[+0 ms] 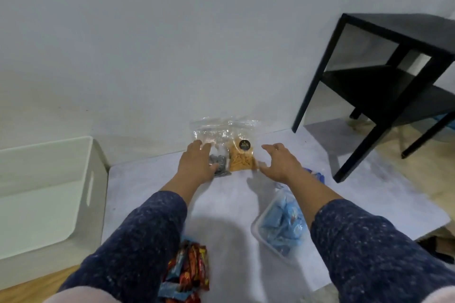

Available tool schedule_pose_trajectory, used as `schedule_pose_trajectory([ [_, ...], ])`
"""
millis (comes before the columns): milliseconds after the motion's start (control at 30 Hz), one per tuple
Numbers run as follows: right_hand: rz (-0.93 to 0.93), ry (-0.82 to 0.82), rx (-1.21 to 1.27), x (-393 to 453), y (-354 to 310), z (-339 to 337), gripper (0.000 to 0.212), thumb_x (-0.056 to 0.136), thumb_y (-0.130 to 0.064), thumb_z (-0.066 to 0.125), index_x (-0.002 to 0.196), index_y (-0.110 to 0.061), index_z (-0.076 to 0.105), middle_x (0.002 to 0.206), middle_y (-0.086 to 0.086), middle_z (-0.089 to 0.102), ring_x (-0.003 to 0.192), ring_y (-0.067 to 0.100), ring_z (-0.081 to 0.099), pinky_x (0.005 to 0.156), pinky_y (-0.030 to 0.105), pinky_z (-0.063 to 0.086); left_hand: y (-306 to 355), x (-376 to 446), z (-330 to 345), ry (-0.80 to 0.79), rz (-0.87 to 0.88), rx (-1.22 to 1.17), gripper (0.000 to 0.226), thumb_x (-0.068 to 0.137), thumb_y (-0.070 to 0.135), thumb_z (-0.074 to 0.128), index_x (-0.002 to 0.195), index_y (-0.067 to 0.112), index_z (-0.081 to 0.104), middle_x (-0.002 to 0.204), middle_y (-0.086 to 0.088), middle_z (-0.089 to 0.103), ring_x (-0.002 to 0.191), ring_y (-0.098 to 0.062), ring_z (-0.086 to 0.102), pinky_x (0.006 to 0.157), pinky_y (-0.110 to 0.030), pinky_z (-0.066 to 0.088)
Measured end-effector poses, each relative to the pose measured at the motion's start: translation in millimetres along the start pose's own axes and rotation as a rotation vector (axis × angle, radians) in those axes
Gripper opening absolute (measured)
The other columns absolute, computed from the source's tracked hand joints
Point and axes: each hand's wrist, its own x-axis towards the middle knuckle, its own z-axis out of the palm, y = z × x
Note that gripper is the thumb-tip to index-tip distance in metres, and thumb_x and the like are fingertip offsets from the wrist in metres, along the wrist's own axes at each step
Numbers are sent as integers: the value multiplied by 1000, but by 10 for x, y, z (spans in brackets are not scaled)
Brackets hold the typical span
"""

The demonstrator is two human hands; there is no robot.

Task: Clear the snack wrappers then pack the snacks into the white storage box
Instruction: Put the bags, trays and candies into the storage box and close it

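Two clear zip bags lean against the wall on a pale mat (pixel 229 204): one with grey snacks (pixel 220 165), one with orange snacks (pixel 242 160) and a black round sticker. My left hand (pixel 197 162) rests on the grey-snack bag, fingers spread over its left side. My right hand (pixel 278 160) hovers open just right of the orange bag, not touching it. The white storage box (pixel 49 194) stands open at the left. A clear tub of blue-wrapped snacks (pixel 283 226) lies under my right forearm. Red and blue snack packets (pixel 189 270) lie near the front.
A black side table (pixel 394 76) with a lower shelf stands at the right, one leg on the mat's corner. The white wall runs close behind the bags. Wooden floor shows around the mat.
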Motion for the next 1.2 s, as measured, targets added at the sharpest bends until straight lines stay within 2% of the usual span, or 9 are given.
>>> schedule_pose_trajectory([
  [133, -26, -78, 131, 605, 203, 147, 61, 90, -36, 54, 145, -29, 30, 149, 10, 27, 133, 28, 38, 108, 35, 35, 27, 421, 298, -6, -172, -202, 67, 88, 40, 57, 145, 26, 26, 156, -12, 4, 142, -32, 18, 108, -42, 35],
  [267, -81, -166, 273, 1179, 303, 264, 68, 81, -32, 66, 141, -39, 35, 150, 12, 26, 137, 26, 34, 108, 32, 33, 2, 789, 556, 8, -344, -395, 65, 86, 36, 62, 142, 36, 29, 155, -13, -2, 133, -37, 36, 108, -42, 37],
  [433, -175, -129, 421, 1657, 318, 403, 65, 75, -20, 76, 134, -28, 50, 136, 7, 51, 123, 24, 47, 100, 29, 40, 9, 1033, 674, 79, -415, -558, 61, 82, 25, 70, 135, 30, 41, 142, -14, 20, 101, -22, 50, 98, -27, 38],
  [567, -109, -140, 590, 1790, 309, 455, 57, 75, -9, 74, 124, -32, 57, 114, 8, 43, 99, 20, 49, 77, 15, 43, -50, 1160, 697, 148, -410, -605, 53, 75, 17, 75, 120, 31, 51, 118, -9, 36, 72, -15, 55, 84, -26, 51],
  [667, -91, -209, 682, 1810, 320, 459, 51, 77, -2, 70, 119, -29, 61, 89, -8, 43, 83, 11, 45, 70, 16, 41, -99, 1180, 685, 148, -393, -610, 47, 72, 12, 77, 110, 29, 57, 114, -16, 48, 56, -13, 52, 65, -20, 48],
  [800, -54, -248, 791, 1738, 266, 425, 42, 76, 7, 66, 107, -22, 69, 84, -13, 50, 80, 9, 48, 54, 8, 44, -118, 1093, 629, 115, -395, -638, 40, 76, 9, 73, 109, 26, 59, 106, -10, 56, 63, -14, 51, 65, -19, 41],
  [933, -37, -245, 905, 1591, 120, 359, 45, 74, 13, 58, 98, -24, 72, 112, 4, 63, 95, 19, 58, 73, 24, 50, -205, 936, 497, 56, -359, -777, 34, 81, 9, 69, 102, 34, 61, 99, -1, 64, 58, -11, 48, 52, -11, 40],
  [1100, -59, -223, 941, 1248, -286, 126, 43, 80, 12, 58, 112, -16, 69, 121, 4, 59, 112, 27, 59, 81, 30, 51, -412, 633, 86, 38, -309, -998, 34, 82, 8, 70, 101, 35, 64, 101, -7, 70, 89, -21, 68, 76, -31, 56],
  [1200, -103, -187, 1001, 981, -652, -10, 40, 81, 16, 58, 115, -5, 66, 122, 8, 60, 95, 14, 61, 67, 11, 54, -604, 386, -246, 49, -240, -1094, 35, 83, 0, 67, 111, 22, 63, 95, -5, 69, 89, -16, 66, 62, -17, 56],
])
